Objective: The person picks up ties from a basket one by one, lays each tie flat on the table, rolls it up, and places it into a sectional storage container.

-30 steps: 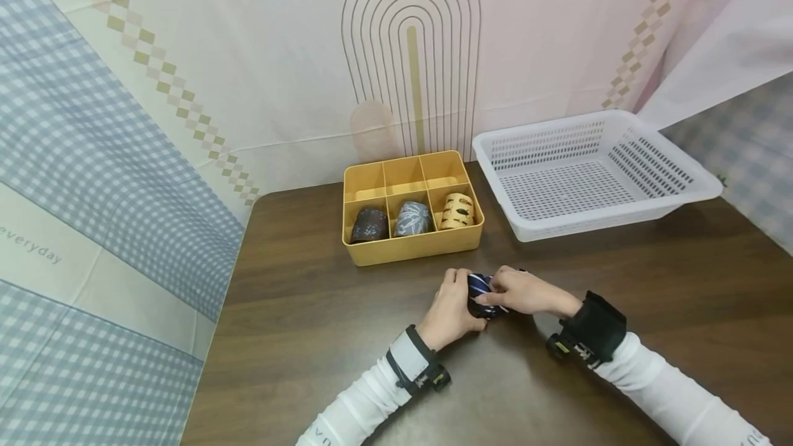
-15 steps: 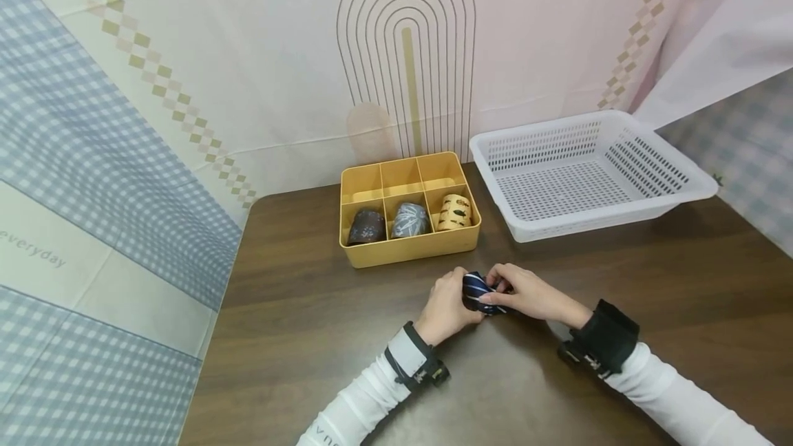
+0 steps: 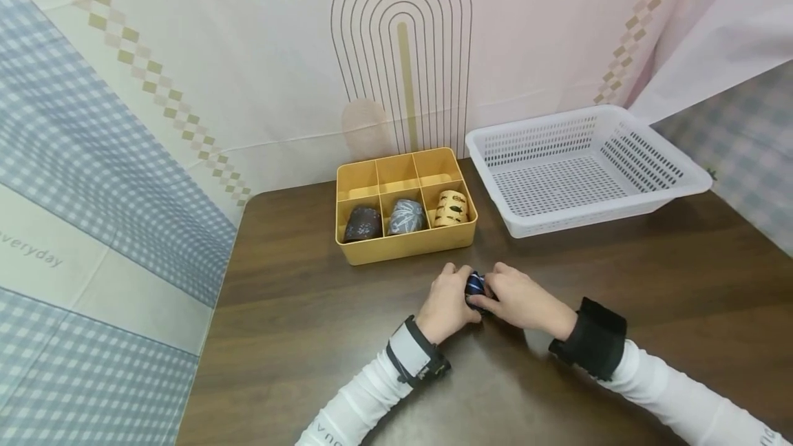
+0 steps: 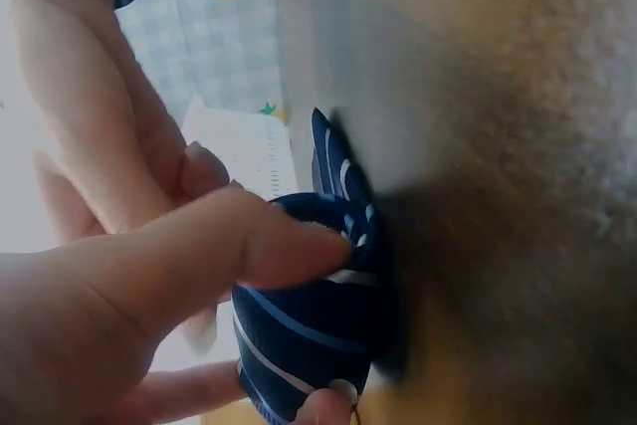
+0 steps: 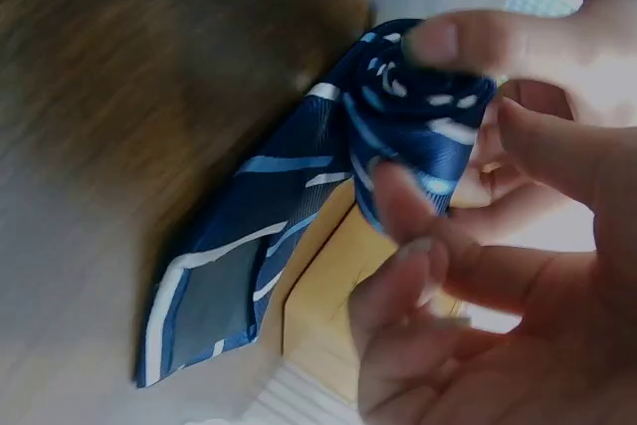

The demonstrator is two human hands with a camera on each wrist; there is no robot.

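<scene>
A rolled navy striped tie (image 3: 476, 285) is being held on the dark wooden table (image 3: 297, 308), just in front of the yellow divided box (image 3: 405, 243). It is being pinched between curled fingers of the left hand (image 3: 447, 301) and the right hand (image 3: 519, 296); its loose end appears, though blurred, to be lying flat.

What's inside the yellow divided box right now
The yellow box holds three rolled ties in its near row: dark, grey and tan. The far row's compartments look bare; their floors are partly hidden by the dividers.
</scene>
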